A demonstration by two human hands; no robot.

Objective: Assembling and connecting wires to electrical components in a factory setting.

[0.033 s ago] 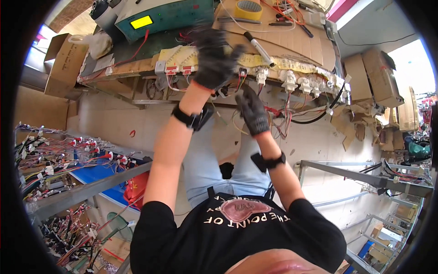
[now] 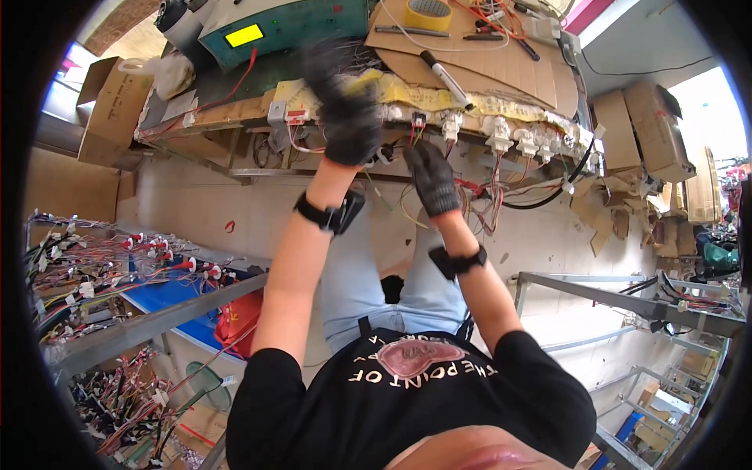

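Note:
My left hand (image 2: 346, 117), in a black glove, is over the front edge of the workbench, in front of the yellow-taped strip (image 2: 395, 90). Motion smears its fingers, so I cannot tell whether they hold anything. Below the edge is my right hand (image 2: 433, 182), also gloved, its fingers drawn together and pointing up. Its fingertips meet thin coloured wires (image 2: 413, 138) that hang from a small dark connector (image 2: 418, 121); what lies between them is hidden. White connectors (image 2: 452, 125) line the edge to the right, and a red-and-white connector (image 2: 296, 117) sits left of my left hand.
A teal instrument (image 2: 298, 30) with a lit yellow display stands at the back left. A marker (image 2: 446, 80), cardboard (image 2: 509, 74) and a yellow tape roll (image 2: 428, 14) lie on the bench. Metal racks (image 2: 157, 321) with wire harnesses flank me; cardboard boxes (image 2: 658, 129) stand at right.
My left hand has shifted left along the bench edge and now covers a second red connector seen before. My right hand has moved slightly up and left, staying by the wires.

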